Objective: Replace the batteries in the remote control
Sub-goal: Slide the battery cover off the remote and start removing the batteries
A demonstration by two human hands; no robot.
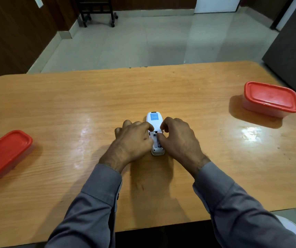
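A white remote control [154, 120] lies face down in the middle of the wooden table [108, 97], with a blue label on its back. Its battery compartment [155, 142] is open and a battery shows inside. The back cover seems slid up toward the far end. My left hand [133, 140] grips the remote's left side, thumb on the cover's edge. My right hand [177, 138] holds the right side, thumb and forefinger pinched at the compartment's top. Both hands hide the remote's sides.
A plastic container with a red lid [270, 98] stands at the table's far right. Another red-lidded container [4, 153] sits at the left edge. Beyond the table are a tiled floor, a dark wheeled stand [97, 13] and a grey cabinet [293, 56].
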